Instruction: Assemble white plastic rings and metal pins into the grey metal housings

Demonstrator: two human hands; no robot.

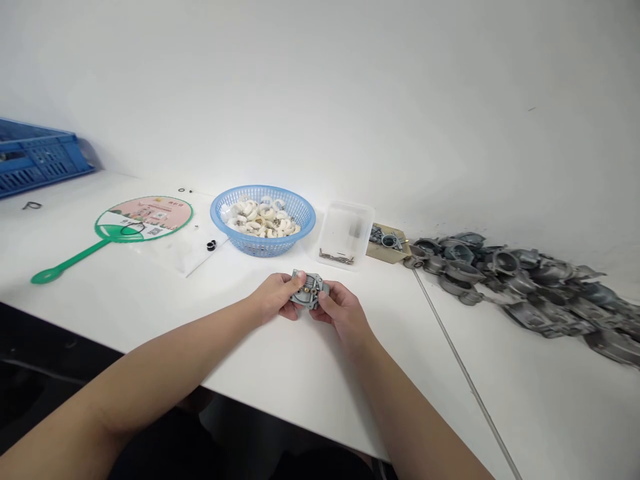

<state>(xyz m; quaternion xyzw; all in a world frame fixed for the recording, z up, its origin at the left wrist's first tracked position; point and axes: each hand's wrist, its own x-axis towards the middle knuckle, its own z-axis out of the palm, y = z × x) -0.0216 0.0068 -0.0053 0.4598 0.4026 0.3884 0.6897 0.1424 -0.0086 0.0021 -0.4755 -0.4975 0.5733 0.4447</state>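
Observation:
A small grey die-cast metal part (310,290), perhaps a carburettor body, is held low over the white table (280,360). My left hand (274,297) grips its left side, with the thumb on top. My right hand (340,310) grips its right side from below and beside it. The two hands nearly meet around the part. Small brass-coloured fittings show in its face, and my fingers hide part of its edges.
Ahead stand a blue plastic basket (295,203) of white rings and a clear plastic box (345,233) with small screws. A pile of grey metal castings (520,280) lies right. A green hand fan (143,220) and a blue crate (35,160) lie left.

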